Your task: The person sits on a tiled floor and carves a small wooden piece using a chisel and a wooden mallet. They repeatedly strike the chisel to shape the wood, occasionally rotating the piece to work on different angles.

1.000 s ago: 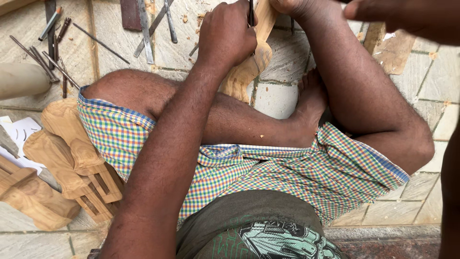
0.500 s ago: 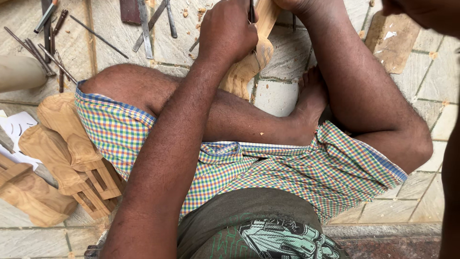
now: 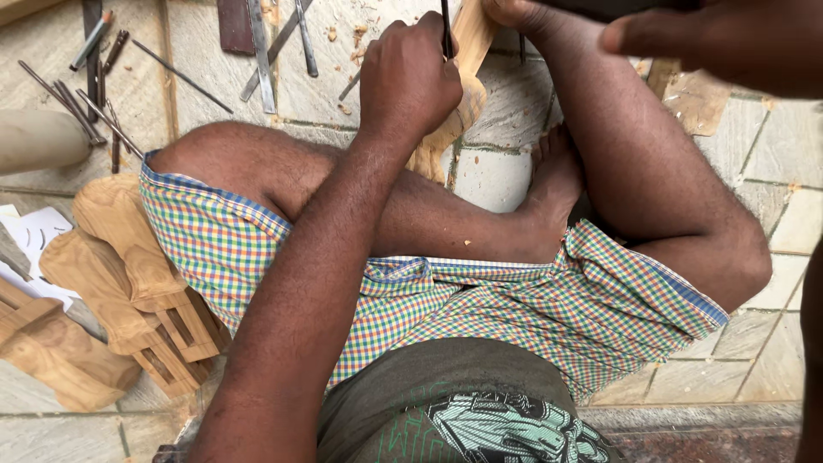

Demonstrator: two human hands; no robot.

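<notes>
My left hand [image 3: 407, 77] is closed around a thin dark chisel [image 3: 446, 30] whose tip rests on a pale carved wooden piece [image 3: 470, 81]. The piece stands tilted on the stone floor between my legs, and the foot [image 3: 514, 13] of my raised right leg presses on its top. My right hand [image 3: 711, 47] hovers blurred at the top right, close to the camera and above my raised knee, well apart from the wood. What it holds is hidden. My other leg lies folded across, in a checked cloth.
Several chisels and flat blades [image 3: 257, 51] lie on the floor ahead, with thin metal rods [image 3: 86, 103] to their left. Carved wooden blocks [image 3: 129, 274] are stacked by my left thigh, beside white paper [image 3: 34, 240] and a pale cylinder [image 3: 34, 141]. Wood chips [image 3: 360, 34] are scattered.
My left hand keeps its grip on the chisel at the wood. My right hand has drifted slightly in view, and the camera has shifted a little.
</notes>
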